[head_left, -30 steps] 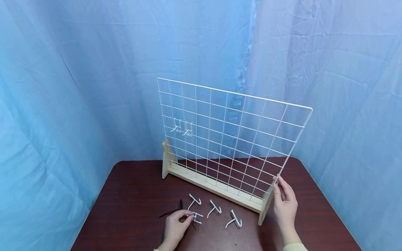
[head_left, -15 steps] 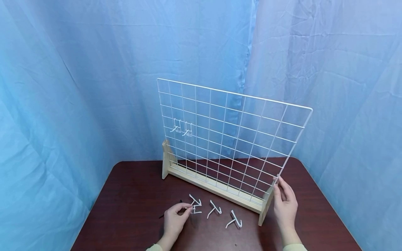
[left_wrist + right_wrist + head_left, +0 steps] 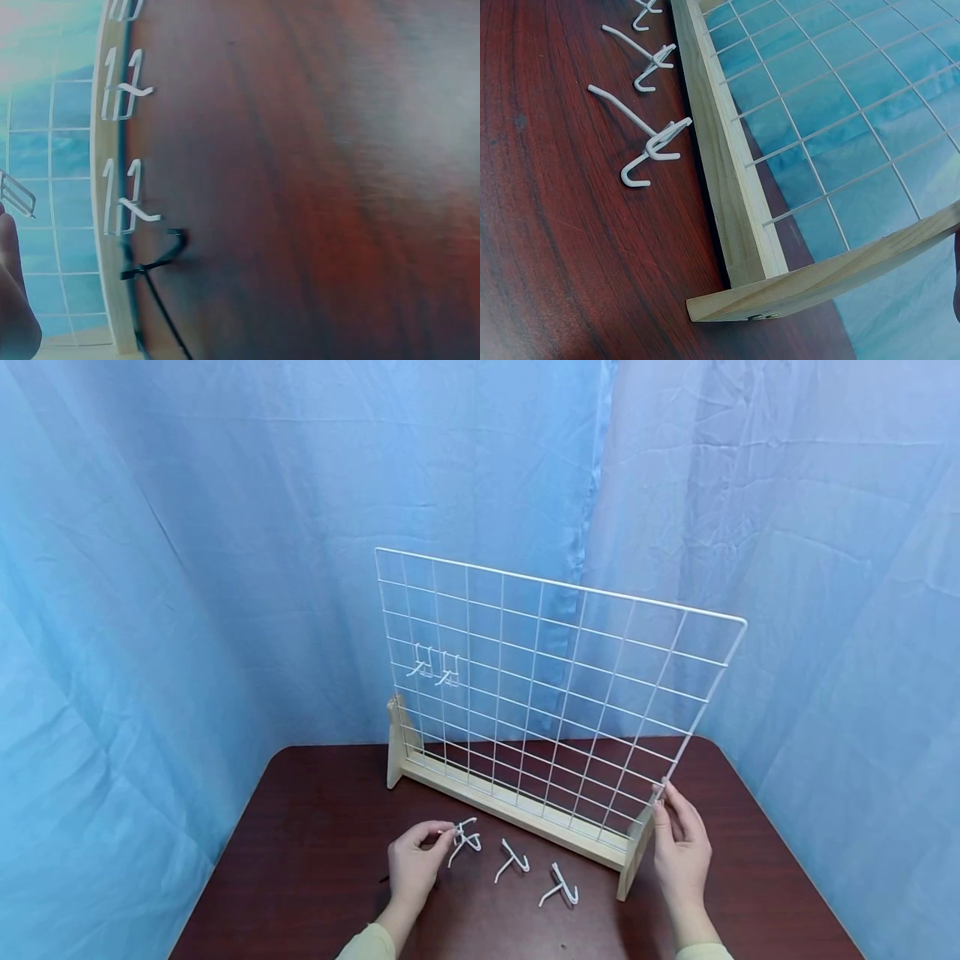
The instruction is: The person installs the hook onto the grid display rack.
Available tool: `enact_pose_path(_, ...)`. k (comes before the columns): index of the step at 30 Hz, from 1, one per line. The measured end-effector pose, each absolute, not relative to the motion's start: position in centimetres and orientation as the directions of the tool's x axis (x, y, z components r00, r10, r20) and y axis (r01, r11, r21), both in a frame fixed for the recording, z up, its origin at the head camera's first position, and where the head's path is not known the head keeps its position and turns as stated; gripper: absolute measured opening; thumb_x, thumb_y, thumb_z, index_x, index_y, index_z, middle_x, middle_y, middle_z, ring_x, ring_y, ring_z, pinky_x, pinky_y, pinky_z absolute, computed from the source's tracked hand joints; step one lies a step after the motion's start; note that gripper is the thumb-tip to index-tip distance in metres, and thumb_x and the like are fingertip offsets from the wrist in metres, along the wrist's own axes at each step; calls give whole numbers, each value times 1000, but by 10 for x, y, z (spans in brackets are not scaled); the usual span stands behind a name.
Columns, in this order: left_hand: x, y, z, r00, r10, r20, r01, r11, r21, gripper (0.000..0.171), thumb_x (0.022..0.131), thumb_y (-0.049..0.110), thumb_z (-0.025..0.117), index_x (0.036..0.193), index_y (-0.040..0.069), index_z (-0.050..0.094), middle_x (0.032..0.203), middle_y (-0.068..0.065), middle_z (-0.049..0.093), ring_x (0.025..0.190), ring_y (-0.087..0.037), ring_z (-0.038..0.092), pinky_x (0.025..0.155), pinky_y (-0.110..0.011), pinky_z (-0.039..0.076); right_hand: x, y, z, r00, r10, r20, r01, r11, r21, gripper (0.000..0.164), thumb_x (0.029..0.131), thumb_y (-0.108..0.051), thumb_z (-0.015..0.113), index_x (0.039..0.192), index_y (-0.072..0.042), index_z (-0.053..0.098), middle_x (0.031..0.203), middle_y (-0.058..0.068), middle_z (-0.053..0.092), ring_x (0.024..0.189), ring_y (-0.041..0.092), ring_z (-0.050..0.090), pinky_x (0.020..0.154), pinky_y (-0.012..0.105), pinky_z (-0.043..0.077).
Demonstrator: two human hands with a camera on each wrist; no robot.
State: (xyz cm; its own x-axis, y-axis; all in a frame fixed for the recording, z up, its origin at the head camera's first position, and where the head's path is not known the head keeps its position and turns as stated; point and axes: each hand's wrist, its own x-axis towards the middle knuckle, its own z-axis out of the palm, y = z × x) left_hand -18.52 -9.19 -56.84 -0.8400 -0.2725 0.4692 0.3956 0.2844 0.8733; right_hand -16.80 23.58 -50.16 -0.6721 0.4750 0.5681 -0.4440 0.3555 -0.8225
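Observation:
My left hand (image 3: 414, 867) pinches a white wire hook (image 3: 18, 196) between thumb and fingertips, raised above the table. In the head view this hook overlaps a loose hook (image 3: 466, 846) lying behind it. Two more white hooks, one nearer the middle (image 3: 512, 861) and one farther right (image 3: 559, 887), lie on the table before the stand. My right hand (image 3: 684, 847) holds the right side of a white wire grid panel (image 3: 543, 580) where it meets the wooden stand (image 3: 517, 812). Two hooks, a left one (image 3: 422, 660) and its neighbour (image 3: 447, 670), hang on the grid's left part.
A thin black item (image 3: 154, 264), perhaps a cable or strap, lies on the dark red-brown table (image 3: 315, 827), mostly hidden by my left hand in the head view. Blue curtains (image 3: 300, 527) surround the table at the back and sides.
My left hand has lifted its hook and moved it away from me, toward the stand, turning it on the way. My right hand and the grid stay where they were.

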Motion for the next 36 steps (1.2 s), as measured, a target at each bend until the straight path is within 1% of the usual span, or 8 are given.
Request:
enact_pose_path(3, -190, -91, -561, -829, -298, 474, 394, 289, 872, 11, 77, 3, 83, 85, 9, 78, 79, -2, 74, 64, -8, 67, 58, -17, 54, -168, 236, -502, -669, 474, 572, -451, 352, -820, 34, 94, 14, 54, 128, 14, 56, 117, -17, 58, 108, -7, 58, 90, 12, 46)
enact_pose_path(7, -196, -90, -551, -813, -324, 484, 403, 287, 869, 12, 77, 3, 82, 85, 11, 79, 80, -3, 75, 65, -6, 67, 58, -17, 53, -169, 236, -502, -666, 474, 576, -460, 347, -817, 34, 94, 15, 54, 128, 14, 56, 115, -16, 58, 108, -6, 59, 90, 12, 47)
enact_pose_path(14, -207, -86, -530, -791, -349, 502, 424, 278, 862, 12, 78, 3, 83, 86, 11, 79, 81, -1, 75, 66, -5, 66, 58, -16, 52, -169, 236, -502, -671, 471, 573, -447, 359, -819, 34, 95, 13, 54, 129, 13, 56, 117, -16, 58, 109, -7, 58, 91, 12, 46)
enact_pose_path(17, -211, -84, -522, -785, -349, 512, 439, 270, 857, 11, 78, 2, 82, 87, 8, 79, 81, -4, 75, 67, -8, 67, 59, -15, 52, -168, 236, -501, -675, 472, 568, -438, 363, -822, 34, 95, 12, 54, 130, 12, 56, 118, -16, 58, 109, -7, 58, 91, 12, 46)
enact_pose_path(23, -215, -76, -507, -761, -384, 523, 443, 282, 851, 11, 77, -5, 81, 85, 1, 77, 79, -10, 74, 66, -18, 67, 58, -12, 49, -168, 236, -501, -675, 471, 568, -438, 363, -822, 35, 95, 12, 54, 130, 12, 57, 118, -15, 58, 109, -6, 58, 90, 12, 46)
enact_pose_path(26, -211, -70, -493, -746, -402, 530, 447, 286, 847, 10, 76, -8, 79, 85, -4, 76, 78, -14, 73, 66, -15, 65, 58, -11, 48, -168, 236, -500, -674, 470, 571, -443, 362, -820, 35, 95, 12, 54, 130, 12, 57, 118, -14, 58, 109, -7, 58, 90, 12, 46)
enact_pose_path(31, -200, -63, -466, -745, -409, 527, 464, 250, 850, 10, 78, -9, 77, 87, -8, 75, 77, -16, 72, 66, -7, 63, 58, -13, 49, -169, 236, -501, -671, 471, 573, -451, 354, -819, 34, 95, 13, 54, 129, 13, 57, 117, -14, 59, 108, -7, 59, 90, 12, 46)
enact_pose_path(36, -200, -58, -452, -747, -422, 513, 472, 205, 857, 9, 79, -9, 76, 87, -8, 75, 77, -18, 72, 65, -8, 64, 58, -13, 49, -168, 236, -501, -672, 469, 573, -457, 346, -819, 34, 95, 13, 54, 129, 13, 57, 117, -15, 58, 108, -7, 58, 90, 12, 46)
